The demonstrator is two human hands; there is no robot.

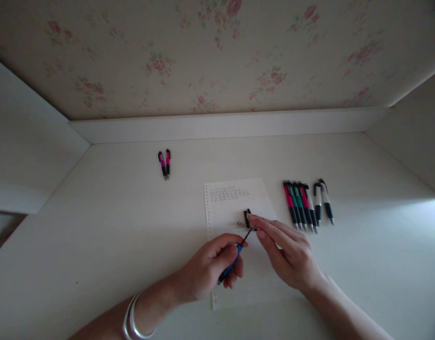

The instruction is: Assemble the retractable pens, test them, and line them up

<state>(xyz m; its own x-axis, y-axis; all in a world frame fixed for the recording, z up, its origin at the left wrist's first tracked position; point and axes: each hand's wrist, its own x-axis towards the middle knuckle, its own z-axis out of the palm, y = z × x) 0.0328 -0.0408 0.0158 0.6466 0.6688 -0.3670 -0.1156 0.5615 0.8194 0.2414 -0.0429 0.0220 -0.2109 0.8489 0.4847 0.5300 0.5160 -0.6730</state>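
Note:
My left hand (221, 262) is closed around the blue barrel of a pen (232, 262), which slants up to the right. A thin dark rod, like a refill, sticks out of its upper end. At the rod's tip are the fingers of my right hand (286, 248), held close together; a bit of something dark shows between them, too small to name. Just beyond those fingertips lie black pen parts (246, 218) and a small spring-like piece (240, 224). All this is over a lined sheet of paper (231, 288) with handwriting near its top.
To the right, several pens (298, 205) with red, green and white barrels lie in a row. Two pink and purple pens (164, 164) lie at the far left. The white table (114, 236) meets a raised back edge (221, 126) and side panels.

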